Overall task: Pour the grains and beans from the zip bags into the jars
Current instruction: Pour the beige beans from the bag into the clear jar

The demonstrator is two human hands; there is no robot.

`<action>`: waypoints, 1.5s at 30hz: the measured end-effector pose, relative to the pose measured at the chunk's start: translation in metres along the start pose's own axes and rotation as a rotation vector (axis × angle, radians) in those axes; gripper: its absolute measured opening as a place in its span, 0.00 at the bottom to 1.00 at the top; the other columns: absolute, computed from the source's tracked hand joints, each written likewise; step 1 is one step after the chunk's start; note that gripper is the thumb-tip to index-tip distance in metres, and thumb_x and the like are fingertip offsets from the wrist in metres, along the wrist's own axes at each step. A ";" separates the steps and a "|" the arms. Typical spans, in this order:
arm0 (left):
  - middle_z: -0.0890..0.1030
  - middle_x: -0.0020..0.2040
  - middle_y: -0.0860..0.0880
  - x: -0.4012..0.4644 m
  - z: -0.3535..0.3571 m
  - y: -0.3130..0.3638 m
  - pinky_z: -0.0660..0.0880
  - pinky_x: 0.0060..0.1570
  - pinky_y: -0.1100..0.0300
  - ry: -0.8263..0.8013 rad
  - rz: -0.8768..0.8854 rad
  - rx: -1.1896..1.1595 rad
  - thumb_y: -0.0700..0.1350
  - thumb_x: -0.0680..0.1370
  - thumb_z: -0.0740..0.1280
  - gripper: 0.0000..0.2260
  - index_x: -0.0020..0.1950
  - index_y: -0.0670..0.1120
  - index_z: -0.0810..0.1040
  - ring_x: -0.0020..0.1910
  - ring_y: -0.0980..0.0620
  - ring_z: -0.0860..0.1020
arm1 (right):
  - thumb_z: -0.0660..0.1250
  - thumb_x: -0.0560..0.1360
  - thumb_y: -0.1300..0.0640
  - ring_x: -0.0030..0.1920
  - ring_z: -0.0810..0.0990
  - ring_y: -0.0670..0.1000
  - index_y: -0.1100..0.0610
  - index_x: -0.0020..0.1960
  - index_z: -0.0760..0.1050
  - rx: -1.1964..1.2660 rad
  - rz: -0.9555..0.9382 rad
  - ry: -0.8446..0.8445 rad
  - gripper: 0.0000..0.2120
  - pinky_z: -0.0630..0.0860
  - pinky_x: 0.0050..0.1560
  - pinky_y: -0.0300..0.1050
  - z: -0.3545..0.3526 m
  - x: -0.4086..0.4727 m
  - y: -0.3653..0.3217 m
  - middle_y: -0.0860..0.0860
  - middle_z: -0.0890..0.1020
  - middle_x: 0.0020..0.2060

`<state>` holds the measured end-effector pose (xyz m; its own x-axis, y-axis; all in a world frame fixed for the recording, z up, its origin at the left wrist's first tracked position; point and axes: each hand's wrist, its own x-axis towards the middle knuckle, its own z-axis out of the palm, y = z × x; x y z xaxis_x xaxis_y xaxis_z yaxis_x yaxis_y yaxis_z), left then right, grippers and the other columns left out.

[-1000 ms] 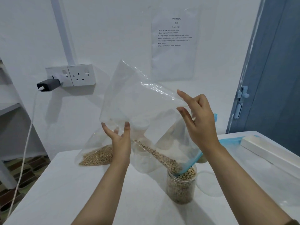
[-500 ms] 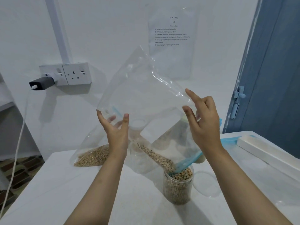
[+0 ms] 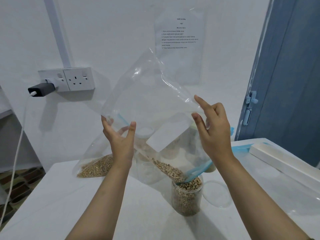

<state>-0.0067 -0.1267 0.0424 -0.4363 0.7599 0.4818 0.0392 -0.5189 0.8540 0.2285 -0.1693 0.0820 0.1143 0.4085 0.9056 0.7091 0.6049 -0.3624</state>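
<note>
1. We hold the clear zip bag (image 3: 149,101) tilted up above the white desk (image 3: 69,205), its blue zip mouth (image 3: 197,172) pointing down into the jar (image 3: 187,196).
2. Our left hand (image 3: 121,141) grips the bag's lower left edge, with the thumb on the near side and the fingers behind the plastic.
3. Our right hand (image 3: 213,129) is at the bag's right edge; the thumb and forefinger are stretched out against the plastic and the other fingers are curled, but we cannot tell whether they actually pinch the film or only steady it.
4. A stream of beans (image 3: 166,168) lies along the bag's lower fold, running down to the zip mouth.
5. The jar stands upright on the desk between our forearms, filled with beans up to its rim, and the blue zip dips into its opening.
6. A clear round lid (image 3: 217,196) lies flat on the desk just to the right of the jar.
7. A second zip bag of grains (image 3: 97,168) rests on the desk to the left, behind our left wrist.
8. More clear jars (image 3: 147,168) stand behind the raised bag; seen through the plastic, their contents are hard to make out.
9. A long white box (image 3: 280,161) lies on the right of the desk.
10. On the wall we see a double socket (image 3: 76,80) with a black charger (image 3: 41,89) plugged in, and a printed sheet (image 3: 180,42) in a plastic sleeve.
</note>
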 end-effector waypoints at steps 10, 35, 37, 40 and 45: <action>0.59 0.70 0.54 -0.001 0.001 0.007 0.76 0.62 0.49 0.009 0.025 0.037 0.50 0.77 0.72 0.42 0.80 0.58 0.46 0.54 0.64 0.76 | 0.63 0.83 0.52 0.41 0.69 0.41 0.51 0.74 0.70 -0.044 0.002 0.020 0.20 0.66 0.47 0.24 -0.004 -0.001 0.004 0.51 0.68 0.45; 0.52 0.76 0.51 -0.002 -0.009 0.011 0.75 0.55 0.70 -0.024 0.146 0.018 0.49 0.73 0.73 0.44 0.81 0.48 0.49 0.61 0.59 0.74 | 0.62 0.83 0.52 0.41 0.68 0.44 0.52 0.75 0.69 -0.064 0.011 0.053 0.21 0.67 0.47 0.25 -0.008 -0.006 0.005 0.52 0.69 0.46; 0.56 0.74 0.52 -0.003 -0.008 0.012 0.73 0.53 0.73 0.006 0.138 0.000 0.44 0.77 0.71 0.39 0.81 0.47 0.52 0.58 0.60 0.76 | 0.62 0.83 0.52 0.41 0.68 0.44 0.52 0.74 0.70 -0.061 0.014 0.057 0.20 0.68 0.47 0.26 -0.008 -0.007 0.005 0.52 0.69 0.45; 0.68 0.68 0.53 -0.002 -0.008 0.017 0.74 0.61 0.63 0.100 0.045 -0.136 0.43 0.82 0.65 0.26 0.78 0.49 0.60 0.54 0.60 0.79 | 0.63 0.83 0.53 0.40 0.67 0.44 0.54 0.73 0.71 -0.042 0.024 0.081 0.19 0.68 0.47 0.26 -0.008 -0.009 0.005 0.51 0.68 0.45; 0.78 0.52 0.49 0.006 -0.010 0.025 0.76 0.63 0.57 0.243 -0.041 -0.254 0.44 0.84 0.61 0.13 0.67 0.43 0.70 0.51 0.56 0.80 | 0.63 0.83 0.53 0.40 0.68 0.43 0.53 0.73 0.71 -0.056 0.032 0.079 0.19 0.68 0.46 0.27 -0.008 -0.011 0.005 0.52 0.70 0.46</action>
<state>-0.0174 -0.1388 0.0649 -0.6352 0.6829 0.3608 -0.1945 -0.5935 0.7810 0.2359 -0.1759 0.0723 0.1906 0.3704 0.9091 0.7416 0.5525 -0.3805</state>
